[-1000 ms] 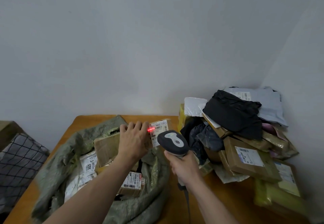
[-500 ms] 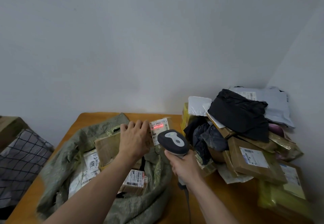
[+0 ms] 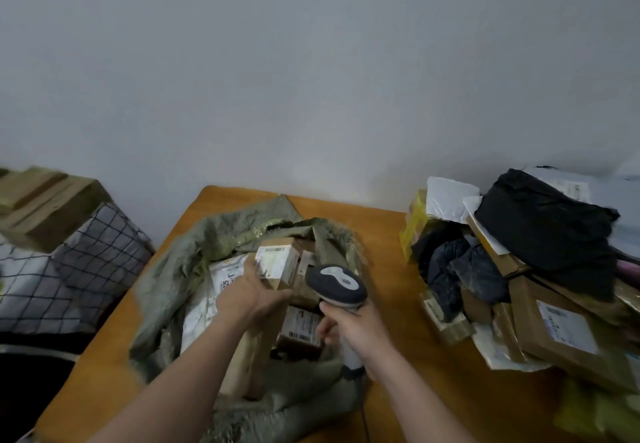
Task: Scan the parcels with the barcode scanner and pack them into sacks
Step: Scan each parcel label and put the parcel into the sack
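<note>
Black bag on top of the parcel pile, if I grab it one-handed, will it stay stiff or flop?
Probably floppy: the black bag is creased and sags over the pile beneath it, which suggests soft contents. Its plastic film may be a bit slippery. It likely won't roll, but pulling it off could shift what is loosely stacked under it.

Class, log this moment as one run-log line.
left hand: holds small labelled cardboard box over green woven sack | right hand: grips grey barcode scanner

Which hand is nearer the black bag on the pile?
Right: the right hand grips the scanner left of the black bag; the left hand holds a box over the sack, farther left.
</note>
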{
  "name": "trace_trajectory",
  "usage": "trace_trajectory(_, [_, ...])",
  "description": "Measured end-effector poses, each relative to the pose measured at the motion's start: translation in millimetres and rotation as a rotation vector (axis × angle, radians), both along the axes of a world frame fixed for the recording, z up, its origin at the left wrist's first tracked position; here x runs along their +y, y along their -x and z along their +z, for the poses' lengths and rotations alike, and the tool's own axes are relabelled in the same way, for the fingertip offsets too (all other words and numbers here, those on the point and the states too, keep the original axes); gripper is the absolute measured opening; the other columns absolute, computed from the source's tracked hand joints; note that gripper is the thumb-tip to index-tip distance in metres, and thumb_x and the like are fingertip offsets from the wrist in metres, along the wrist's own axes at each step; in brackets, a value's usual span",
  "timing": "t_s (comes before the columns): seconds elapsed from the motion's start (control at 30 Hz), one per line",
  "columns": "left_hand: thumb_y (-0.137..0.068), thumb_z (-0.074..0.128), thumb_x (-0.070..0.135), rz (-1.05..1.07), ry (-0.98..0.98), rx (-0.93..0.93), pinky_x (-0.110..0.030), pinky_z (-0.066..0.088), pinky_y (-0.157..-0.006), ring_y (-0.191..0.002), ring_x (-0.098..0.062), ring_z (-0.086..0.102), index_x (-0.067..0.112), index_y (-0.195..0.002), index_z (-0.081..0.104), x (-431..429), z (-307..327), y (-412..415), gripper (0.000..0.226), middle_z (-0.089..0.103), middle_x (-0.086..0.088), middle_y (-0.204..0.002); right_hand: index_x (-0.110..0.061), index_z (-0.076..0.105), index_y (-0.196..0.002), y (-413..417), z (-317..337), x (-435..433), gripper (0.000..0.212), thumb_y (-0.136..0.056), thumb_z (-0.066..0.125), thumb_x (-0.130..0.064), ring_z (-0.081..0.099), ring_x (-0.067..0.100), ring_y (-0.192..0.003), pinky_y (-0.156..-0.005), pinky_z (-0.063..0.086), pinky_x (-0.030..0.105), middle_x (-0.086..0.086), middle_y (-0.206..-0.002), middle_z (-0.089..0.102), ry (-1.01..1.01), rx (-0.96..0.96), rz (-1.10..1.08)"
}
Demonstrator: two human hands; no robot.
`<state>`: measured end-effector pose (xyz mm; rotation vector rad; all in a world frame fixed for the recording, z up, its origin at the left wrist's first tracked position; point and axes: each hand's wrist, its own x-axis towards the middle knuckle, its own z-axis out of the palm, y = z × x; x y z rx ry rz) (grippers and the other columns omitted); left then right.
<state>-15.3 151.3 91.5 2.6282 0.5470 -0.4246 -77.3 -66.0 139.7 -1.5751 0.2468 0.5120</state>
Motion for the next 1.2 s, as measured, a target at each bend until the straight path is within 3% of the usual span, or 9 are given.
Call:
trace_trajectory(0.1, [-0.076,0.065,0.078,0.086,0.083,0.028,-0.038,0.055,-0.091,-0.12,-0.037,0.064,0.021,-0.163,0.007,28.2,-11.3,-2.2,0.119,0.056,-0.015,-0.148,-0.024,0.062,-0.13,-2.5,-12.2,23.5,0.043,-0.089,0.077,-0.028,0.071,0.02,-0.109,-0.093,0.06,0.043,0.004,-0.118,0.074,-0.045,0.129,0.102])
trace_trajectory(0.17, [-0.081,0.062,0.076,0.144,0.126,0.033,-0.039,0.054,-0.092,-0.119,-0.039,0.063,0.021,-0.161,0.013,44.5,-19.4,-6.6,0.109,0.055,-0.018,-0.148,-0.031,0.062,-0.126,-5.0,-21.2,39.6,0.043,-0.087,0.079,-0.031,0.063,0.02,-0.119,-0.096,0.057,0.047,-0.001,-0.126,0.068,-0.082,0.193,0.146])
trace_trajectory(0.3, [-0.082,0.061,0.073,0.215,0.206,0.058,-0.039,0.058,-0.083,-0.095,-0.038,0.067,0.018,-0.147,0.029,68.7,-30.8,-19.1,0.092,0.061,-0.017,-0.121,-0.03,0.068,-0.126,-10.6,-41.4,74.8,0.051,-0.08,0.085,-0.037,0.058,0.021,-0.118,-0.089,0.06,0.052,-0.002,-0.128,0.065,-0.078,0.3,0.22])
trace_trajectory(0.43, [-0.082,0.061,0.073,0.147,0.102,0.124,-0.039,0.053,-0.089,-0.116,-0.039,0.063,0.017,-0.152,0.031,94.3,-47.3,-35.5,0.094,0.059,-0.019,-0.138,-0.028,0.067,-0.125,-15.4,-56.4,101.1,0.043,-0.085,0.082,-0.031,0.061,0.024,-0.115,-0.084,0.062,0.05,-0.001,-0.122,0.068,-0.103,0.355,0.215])
trace_trajectory(0.63, [-0.09,0.053,0.064,0.116,-0.089,0.218,-0.045,0.049,-0.094,-0.119,-0.041,0.057,0.031,-0.154,0.031,120.7,-76.5,-54.5,0.075,0.042,-0.019,-0.141,-0.039,0.061,-0.114,-36.7,-74.9,116.9,0.033,-0.087,0.079,-0.033,0.063,0.018,-0.115,-0.087,0.062,0.045,-0.004,-0.123,0.068,-0.09,0.291,0.114])
trace_trajectory(0.9, [-0.103,0.054,0.039,0.024,0.038,0.158,-0.05,0.043,-0.11,-0.13,-0.046,0.048,0.026,-0.158,0.038,120.7,-116.2,-90.8,0.059,0.026,-0.021,-0.153,-0.039,0.068,-0.116,-66.2,-95.7,105.0,0.039,-0.08,0.085,-0.037,0.067,0.017,-0.112,-0.086,0.062,0.039,-0.007,-0.122,0.072,0.02,0.165,-0.119])
trace_trajectory(0.97, [-0.102,0.052,0.03,0.009,0.047,0.165,-0.048,0.042,-0.112,-0.131,-0.045,0.048,0.022,-0.159,0.035,125.6,-125.6,-97.9,0.059,0.027,-0.022,-0.154,-0.041,0.067,-0.113,-69.8,-96.0,97.6,0.037,-0.08,0.085,-0.038,0.067,0.016,-0.113,-0.094,0.059,0.045,-0.01,-0.121,0.072,0.015,0.138,-0.167])
trace_trajectory(1.07, [-0.101,0.049,0.02,-0.023,0.033,0.142,-0.046,0.044,-0.105,-0.129,-0.043,0.047,0.009,-0.154,0.036,131.5,-131.5,-108.0,0.056,0.037,-0.027,-0.147,-0.04,0.064,-0.111,-72.2,-91.4,83.3,0.034,-0.084,0.083,-0.03,0.067,0.018,-0.112,-0.087,0.062,0.05,-0.005,-0.12,0.069,-0.062,0.162,-0.244])
trace_trajectory(1.2, [-0.102,0.055,0.034,0.013,-0.008,0.126,-0.047,0.044,-0.106,-0.128,-0.046,0.049,0.007,-0.15,0.04,113.6,-115.1,-112.7,0.057,0.035,-0.027,-0.149,-0.031,0.06,-0.131,-69.3,-86.2,58.6,0.053,-0.083,0.083,-0.033,0.066,0.019,-0.116,-0.083,0.064,0.042,0.0,-0.131,0.065,-0.097,0.15,-0.296])
